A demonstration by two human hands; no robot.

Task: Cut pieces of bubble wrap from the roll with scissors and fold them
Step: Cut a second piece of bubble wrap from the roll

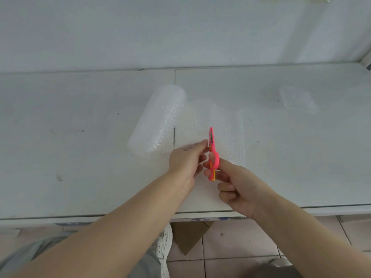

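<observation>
A clear bubble wrap roll (158, 121) lies at a slant on the white table (80, 157). Its loose sheet (226, 133) spreads out to the right of the roll. Pink scissors (212, 155) point away from me over the sheet's near edge, blades nearly closed. My right hand (236, 185) has its thumb and fingers through the scissor handles. My left hand (186, 159) pinches the near edge of the sheet just left of the blades.
A folded piece of bubble wrap (297, 99) rests at the back right of the table, against a white wall. Below the table's front edge are pink floor tiles, a piece of cardboard (188, 235) and my white shoe (163, 249).
</observation>
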